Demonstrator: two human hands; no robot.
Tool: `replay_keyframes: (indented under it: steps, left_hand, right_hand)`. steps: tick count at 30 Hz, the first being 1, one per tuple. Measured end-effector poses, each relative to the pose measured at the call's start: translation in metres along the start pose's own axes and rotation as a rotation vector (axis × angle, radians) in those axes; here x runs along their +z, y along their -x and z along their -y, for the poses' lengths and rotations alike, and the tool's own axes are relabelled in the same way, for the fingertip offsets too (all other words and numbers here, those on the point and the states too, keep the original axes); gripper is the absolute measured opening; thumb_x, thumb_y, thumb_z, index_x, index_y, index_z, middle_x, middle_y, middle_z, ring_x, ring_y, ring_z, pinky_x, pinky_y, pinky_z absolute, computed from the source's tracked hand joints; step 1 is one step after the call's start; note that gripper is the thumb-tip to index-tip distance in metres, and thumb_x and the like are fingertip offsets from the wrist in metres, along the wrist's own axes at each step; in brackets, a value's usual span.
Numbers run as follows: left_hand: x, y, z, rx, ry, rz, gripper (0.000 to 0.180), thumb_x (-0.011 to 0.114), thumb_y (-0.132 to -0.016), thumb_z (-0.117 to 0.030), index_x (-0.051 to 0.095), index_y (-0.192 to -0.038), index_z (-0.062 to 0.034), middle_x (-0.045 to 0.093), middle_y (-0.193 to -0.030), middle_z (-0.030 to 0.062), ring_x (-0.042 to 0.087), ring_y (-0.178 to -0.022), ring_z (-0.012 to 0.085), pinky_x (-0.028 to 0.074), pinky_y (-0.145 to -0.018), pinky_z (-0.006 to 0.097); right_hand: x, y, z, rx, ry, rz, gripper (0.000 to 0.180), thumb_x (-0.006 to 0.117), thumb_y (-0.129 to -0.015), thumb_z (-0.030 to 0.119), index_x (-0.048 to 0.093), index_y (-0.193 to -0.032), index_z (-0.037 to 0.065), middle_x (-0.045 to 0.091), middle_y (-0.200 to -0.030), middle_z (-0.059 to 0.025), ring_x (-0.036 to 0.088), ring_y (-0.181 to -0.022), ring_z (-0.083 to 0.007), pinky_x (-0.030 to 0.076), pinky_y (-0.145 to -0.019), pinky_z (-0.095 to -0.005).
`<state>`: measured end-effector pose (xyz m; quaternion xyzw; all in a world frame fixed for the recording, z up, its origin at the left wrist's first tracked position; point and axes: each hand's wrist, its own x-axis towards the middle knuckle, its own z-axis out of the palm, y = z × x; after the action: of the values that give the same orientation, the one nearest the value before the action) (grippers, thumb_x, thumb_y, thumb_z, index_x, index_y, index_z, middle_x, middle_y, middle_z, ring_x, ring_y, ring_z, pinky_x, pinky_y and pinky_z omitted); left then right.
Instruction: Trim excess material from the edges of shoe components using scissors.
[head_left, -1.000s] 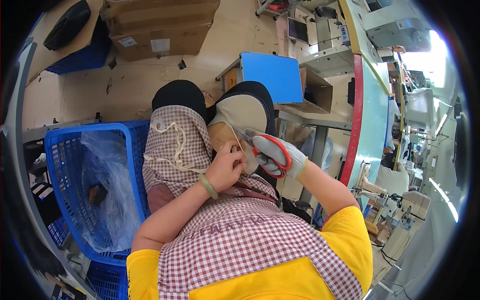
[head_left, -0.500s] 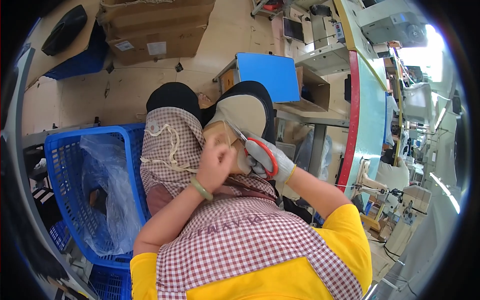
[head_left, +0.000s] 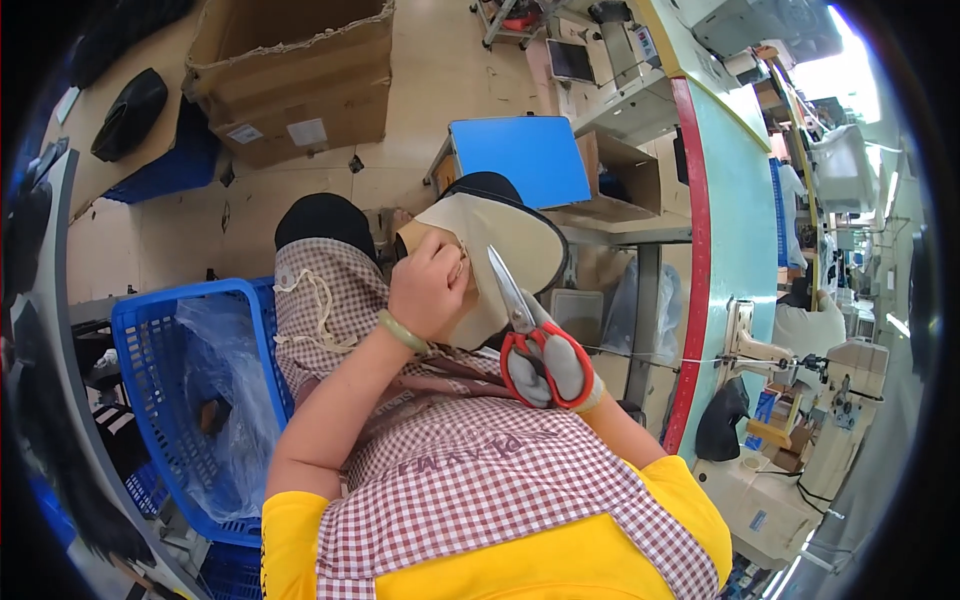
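Over my lap lies a beige, rounded piece with a black edge (head_left: 490, 310); its kind is not clear. My left hand (head_left: 428, 290), bare with a pale green bangle at the wrist, is closed with curled fingers on the beige piece. A small light scrap or thread shows by its knuckles, too small to name. My right hand (head_left: 565, 368), in a grey-white glove, grips red-handled scissors (head_left: 512, 292) through the finger loops. Their blades point away from me, close together, just right of my left hand and above the piece. The glove's fingertips are partly hidden by the handles.
A blue plastic basket (head_left: 190, 400) with clear plastic film stands at my left. Ahead are a large cardboard box (head_left: 290, 100) and a blue-topped stool (head_left: 520, 160). At my right runs a pale green table with a red edge (head_left: 698, 230), holding a sewing machine (head_left: 765, 345).
My right hand has drawn the scissors back toward my body and turned them. My left hand has moved away from me, onto the beige piece, which lies differently now. The whole view has shifted slightly.
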<state>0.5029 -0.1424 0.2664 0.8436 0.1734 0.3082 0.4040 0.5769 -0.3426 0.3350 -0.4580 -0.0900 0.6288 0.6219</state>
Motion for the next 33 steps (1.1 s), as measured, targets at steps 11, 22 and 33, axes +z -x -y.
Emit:
replay_keyframes:
  steps: [11,22,33]
  left_hand:
    - [0.005,0.008,0.034,-0.259,0.246,0.255,0.018,0.068,-0.076,-0.006,0.055,-0.088,-0.0025,0.055,-0.076,0.0089,0.055,-0.063,0.0212,0.044,-0.059,0.029]
    - [0.004,0.02,0.019,-0.726,0.547,-0.034,0.013,0.064,-0.085,-0.009,0.064,-0.093,0.0012,0.063,-0.078,0.0047,0.056,-0.059,0.0094,0.047,-0.055,0.023]
    - [0.005,0.019,0.043,-0.854,1.075,0.128,0.016,0.053,-0.095,-0.013,0.059,-0.098,0.0017,0.061,-0.087,0.0028,0.059,-0.076,0.0081,0.049,-0.071,0.023]
  right_hand:
    - [-0.061,-0.076,0.005,0.107,-0.09,0.019,0.049,0.05,-0.091,0.054,0.051,-0.116,0.012,0.055,-0.069,-0.0011,0.04,-0.042,-0.0055,0.029,-0.037,-0.018]
    - [-0.026,-0.048,0.024,0.273,0.241,-0.074,0.067,0.051,-0.092,0.05,0.028,-0.146,0.017,0.059,-0.073,-0.0005,0.044,-0.042,-0.0039,0.037,-0.039,-0.0179]
    - [-0.033,-0.033,0.038,0.29,0.291,0.009,0.075,0.051,-0.09,0.055,0.023,-0.148,0.017,0.056,-0.076,0.0004,0.043,-0.048,-0.0024,0.038,-0.043,-0.0172]
